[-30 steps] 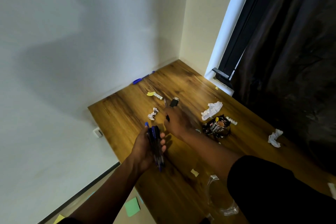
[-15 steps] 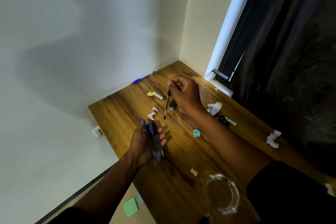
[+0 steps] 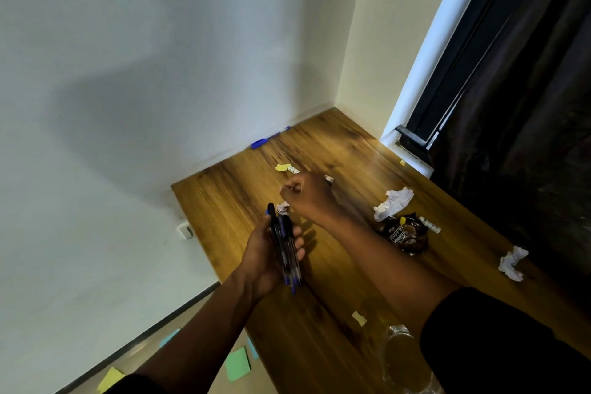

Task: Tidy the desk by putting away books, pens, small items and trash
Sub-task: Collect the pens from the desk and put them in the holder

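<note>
My left hand (image 3: 265, 253) is closed around a bunch of blue pens (image 3: 287, 253) above the wooden desk (image 3: 224, 201); a black-capped pen (image 3: 271, 211) stands at the bunch's left side. Just above and to the right, my right hand (image 3: 308, 198) is blurred, its fingers curled with nothing visible in them. A small crumpled paper (image 3: 283, 207) lies between the two hands. One more blue pen (image 3: 270, 137) lies along the wall at the desk's far edge. A yellow scrap (image 3: 283, 167) sits beyond my right hand.
On the desk's right side lie a crumpled tissue (image 3: 393, 203), a dark snack wrapper (image 3: 406, 233) and another tissue (image 3: 511, 262). A yellow scrap (image 3: 358, 318) and a glass dish (image 3: 403, 358) are near me. Sticky notes (image 3: 238, 363) lie on the floor. A dark curtain hangs at the right.
My right hand picked a black pen off the desk and came back toward my left hand; the black pen now stands in the left hand's bunch.
</note>
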The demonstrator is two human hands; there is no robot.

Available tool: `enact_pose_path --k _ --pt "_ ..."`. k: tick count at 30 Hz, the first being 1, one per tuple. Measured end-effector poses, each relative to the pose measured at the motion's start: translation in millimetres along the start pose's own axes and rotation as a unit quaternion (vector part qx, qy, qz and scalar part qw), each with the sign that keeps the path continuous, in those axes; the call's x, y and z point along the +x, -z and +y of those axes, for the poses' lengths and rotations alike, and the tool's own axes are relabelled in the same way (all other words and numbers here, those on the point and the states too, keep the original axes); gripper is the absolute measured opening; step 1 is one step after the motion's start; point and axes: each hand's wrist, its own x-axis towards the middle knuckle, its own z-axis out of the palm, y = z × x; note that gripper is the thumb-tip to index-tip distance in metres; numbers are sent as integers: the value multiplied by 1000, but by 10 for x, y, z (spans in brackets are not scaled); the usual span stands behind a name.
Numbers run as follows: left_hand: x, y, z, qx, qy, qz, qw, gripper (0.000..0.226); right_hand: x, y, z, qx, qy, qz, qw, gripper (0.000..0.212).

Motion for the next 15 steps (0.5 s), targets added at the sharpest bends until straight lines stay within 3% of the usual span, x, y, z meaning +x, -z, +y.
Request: enact_pose_path --k 5,10,15 --pt "51 29 99 -12 4 21 1000 53 328 -76 59 -47 42 31 998 21" --pt "116 38 232 -6 -20 30 999 64 706 -150 19 -165 114 -41 979 43" --pt "207 -50 401 -12 -32 32 999 61 1122 -317 20 -262 174 -82 946 52"
